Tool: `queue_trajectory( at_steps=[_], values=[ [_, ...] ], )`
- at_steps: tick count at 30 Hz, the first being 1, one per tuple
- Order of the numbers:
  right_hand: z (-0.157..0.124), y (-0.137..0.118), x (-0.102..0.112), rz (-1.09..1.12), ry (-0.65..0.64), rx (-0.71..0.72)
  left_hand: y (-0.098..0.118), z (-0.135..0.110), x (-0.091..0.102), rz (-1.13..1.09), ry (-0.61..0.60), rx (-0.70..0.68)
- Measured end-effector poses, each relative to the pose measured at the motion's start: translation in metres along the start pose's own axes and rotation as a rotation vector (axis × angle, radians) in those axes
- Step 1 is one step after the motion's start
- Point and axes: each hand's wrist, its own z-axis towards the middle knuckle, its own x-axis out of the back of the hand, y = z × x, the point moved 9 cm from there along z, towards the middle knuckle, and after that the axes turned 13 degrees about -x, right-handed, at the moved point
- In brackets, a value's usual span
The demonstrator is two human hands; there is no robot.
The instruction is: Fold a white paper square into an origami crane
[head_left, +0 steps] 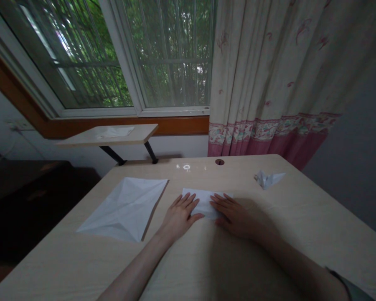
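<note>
Left hand point(180, 215) and right hand point(235, 216) side by side, palms down on a pale wood-grain desk point(303, 221), both bare, neither pinching anything. Left hand splayed wide, its tips lying against the left end of a folded white paper point(203, 203). Right hand flat and loosely spread across the paper's right end, covering part of it. Folded paper between the two hands, lying flat on the desk, near the middle of the surface and a little toward the far edge.

Just left of the left hand, a larger creased white sheet point(123, 209), opened flat, with diagonal fold lines radiating across it. Toward the far right corner of the desk, well apart from both hands, a small folded paper shape point(267, 179), its exact form hard to make out. Round grommet hole point(219, 162) near the far edge of the desk.

Beyond the desk, a narrow shelf board point(106, 136) on dark legs, below a barred window point(65, 54) with green foliage outside. Floral curtain point(269, 71) with a pink border hanging at far right. Dark wooden furniture point(19, 196) low at left. Grey-green sleeve point(347, 284) at the near right corner, above the right forearm.
</note>
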Motion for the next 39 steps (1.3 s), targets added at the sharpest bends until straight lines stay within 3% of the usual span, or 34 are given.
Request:
queue_trajectory(
  at_steps=[8,12,19,24,29,39],
  values=[
    [-0.004,0.0,0.006,0.006,0.064,-0.013,0.013,0.003,0.022,-0.015,0.193,-0.13],
    [-0.007,0.001,0.014,0.03,0.178,0.02,0.022,0.002,0.035,0.035,0.315,-0.209],
    [-0.014,0.009,0.032,0.171,0.452,0.087,0.036,0.0,0.059,0.148,0.404,-0.273],
    [-0.02,0.018,0.048,0.322,0.604,0.087,0.04,-0.005,0.074,0.22,0.507,-0.243],
    [-0.023,0.03,0.058,0.471,0.715,-0.034,0.043,-0.011,0.084,0.282,0.625,-0.2],
    [-0.025,0.048,0.063,0.489,0.885,-0.269,0.033,-0.021,0.086,0.378,0.782,-0.034]
  ],
)
